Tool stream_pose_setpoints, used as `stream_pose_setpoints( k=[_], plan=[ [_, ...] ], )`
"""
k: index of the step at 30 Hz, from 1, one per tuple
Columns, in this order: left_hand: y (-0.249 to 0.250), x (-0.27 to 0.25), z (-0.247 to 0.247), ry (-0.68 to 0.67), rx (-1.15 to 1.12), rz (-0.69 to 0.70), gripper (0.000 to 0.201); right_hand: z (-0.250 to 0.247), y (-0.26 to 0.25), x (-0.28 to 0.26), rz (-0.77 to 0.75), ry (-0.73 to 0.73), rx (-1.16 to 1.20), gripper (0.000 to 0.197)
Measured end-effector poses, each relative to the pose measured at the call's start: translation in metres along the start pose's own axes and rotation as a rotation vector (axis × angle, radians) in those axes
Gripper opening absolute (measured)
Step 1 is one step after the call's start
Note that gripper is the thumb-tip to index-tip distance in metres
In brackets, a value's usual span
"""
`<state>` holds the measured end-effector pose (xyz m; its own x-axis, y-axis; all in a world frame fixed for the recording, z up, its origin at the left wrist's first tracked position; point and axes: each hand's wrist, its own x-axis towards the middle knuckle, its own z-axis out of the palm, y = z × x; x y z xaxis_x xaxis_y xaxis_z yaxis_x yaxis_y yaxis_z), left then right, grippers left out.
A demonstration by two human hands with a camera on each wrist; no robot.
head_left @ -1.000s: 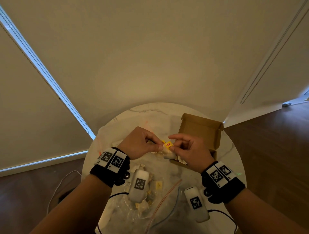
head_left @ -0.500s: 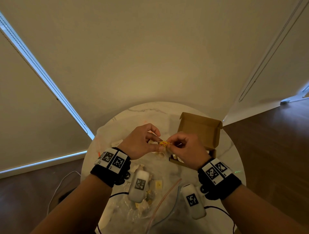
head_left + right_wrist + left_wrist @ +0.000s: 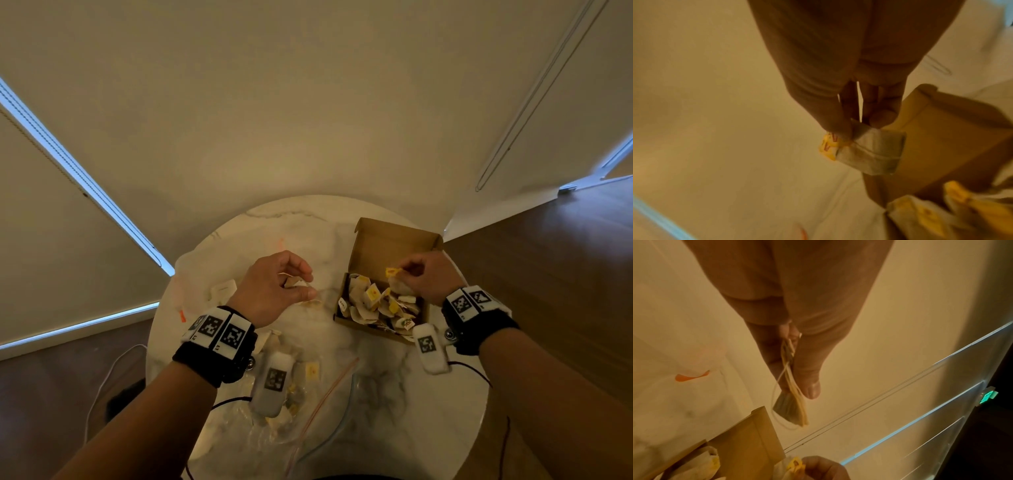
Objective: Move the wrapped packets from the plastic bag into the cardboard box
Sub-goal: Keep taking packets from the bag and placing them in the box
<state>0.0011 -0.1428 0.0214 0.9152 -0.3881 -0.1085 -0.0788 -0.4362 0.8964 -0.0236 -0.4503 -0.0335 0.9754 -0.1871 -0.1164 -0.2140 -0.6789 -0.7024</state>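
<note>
My left hand (image 3: 301, 284) hovers over the table's middle and pinches a tea-bag packet (image 3: 789, 408) with loose strings between thumb and fingers. My right hand (image 3: 402, 270) is above the open cardboard box (image 3: 390, 240) and pinches another packet (image 3: 869, 155) by its yellow tag (image 3: 393, 272). Several packets (image 3: 376, 305) lie piled inside the box. The clear plastic bag (image 3: 329, 394) lies flat on the near part of the table, with more packets (image 3: 311, 371) in it, partly hidden by my left wrist camera.
The round marble table (image 3: 274, 229) stands against a pale wall. A lone packet (image 3: 224, 289) lies left of my left hand. Dark wood floor surrounds the table, and a white cable (image 3: 109, 370) trails at the lower left.
My hands were together at the table's middle, pulling at joined packets. They have parted: the right one moved right over the box with a yellow-tagged packet, the left kept the other.
</note>
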Motion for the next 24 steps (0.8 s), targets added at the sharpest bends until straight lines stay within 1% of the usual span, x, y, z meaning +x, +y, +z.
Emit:
stream_pose_setpoints(
  k=[4, 6, 10, 13, 16, 18, 20, 22, 24],
  plan=[
    [-0.009, 0.004, 0.005, -0.008, -0.003, -0.045, 0.027, 0.012, 0.045, 0.019, 0.133, -0.021, -0.183, 0.016],
    [-0.012, 0.007, 0.008, -0.009, -0.027, -0.078, 0.026, 0.017, 0.058, 0.027, 0.172, -0.005, -0.21, 0.014],
    [-0.019, 0.014, 0.014, -0.014, -0.024, -0.106, 0.025, 0.03, 0.065, 0.039, 0.185, -0.018, -0.21, 0.009],
    [-0.023, 0.018, 0.017, -0.015, 0.001, -0.108, 0.025, 0.043, 0.074, 0.046, 0.208, -0.101, -0.258, 0.01],
    [-0.026, 0.02, 0.019, -0.011, 0.006, -0.108, 0.025, 0.049, 0.084, 0.045, 0.199, -0.226, -0.358, 0.021],
    [-0.028, 0.022, 0.02, -0.008, -0.004, -0.108, 0.025, 0.047, 0.088, 0.042, 0.218, -0.256, -0.319, 0.023],
    [-0.029, 0.023, 0.02, -0.005, -0.004, -0.102, 0.024, 0.042, 0.089, 0.04, 0.209, -0.239, -0.293, 0.021],
    [-0.027, 0.022, 0.021, 0.0, -0.013, -0.092, 0.023, 0.035, 0.081, 0.035, 0.175, -0.187, -0.284, 0.018],
    [-0.024, 0.021, 0.023, 0.004, -0.025, -0.072, 0.021, 0.031, 0.059, 0.023, 0.075, -0.101, -0.244, 0.013]
  ],
)
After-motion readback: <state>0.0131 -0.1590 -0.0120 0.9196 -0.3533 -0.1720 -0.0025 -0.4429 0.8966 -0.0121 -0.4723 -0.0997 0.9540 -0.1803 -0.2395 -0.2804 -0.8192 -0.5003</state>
